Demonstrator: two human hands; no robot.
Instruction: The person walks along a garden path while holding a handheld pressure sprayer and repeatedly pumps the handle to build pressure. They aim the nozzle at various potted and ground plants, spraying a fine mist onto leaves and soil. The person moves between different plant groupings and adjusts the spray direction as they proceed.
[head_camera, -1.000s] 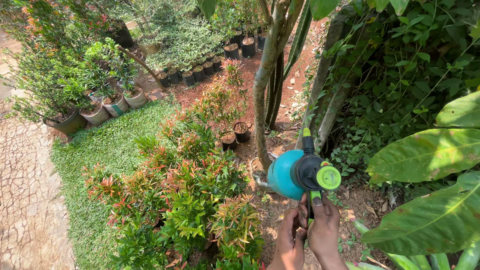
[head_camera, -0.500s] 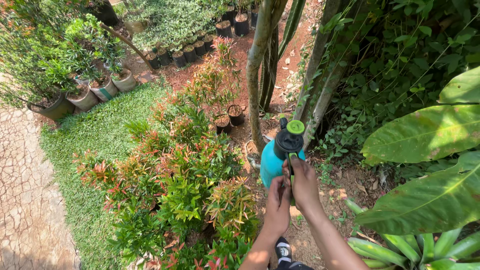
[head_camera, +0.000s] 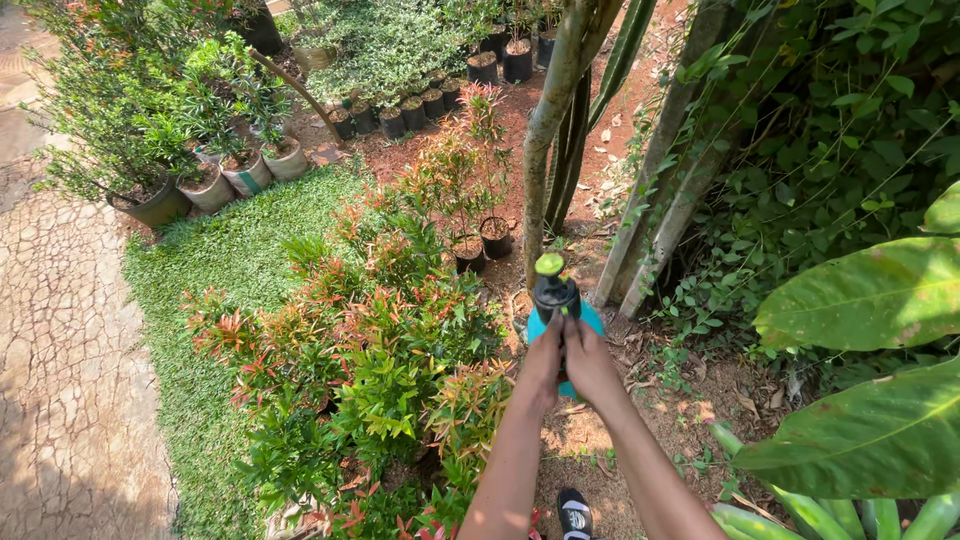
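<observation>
Both hands, left hand (head_camera: 543, 362) and right hand (head_camera: 588, 362), wrapped closed around the teal pump sprayer (head_camera: 560, 305) held out over bare soil beside red-tipped shrubs (head_camera: 350, 350); likely rigid, liquid-heavy plastic, slick if wet, best gripped at neck and handle.

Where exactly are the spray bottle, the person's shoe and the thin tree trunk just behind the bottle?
spray bottle (head_camera: 590, 318): head view, on the teal body beside the hands.
shoe (head_camera: 574, 514): head view, on the black upper.
tree trunk (head_camera: 545, 130): head view, midway up the pale bark.
</observation>
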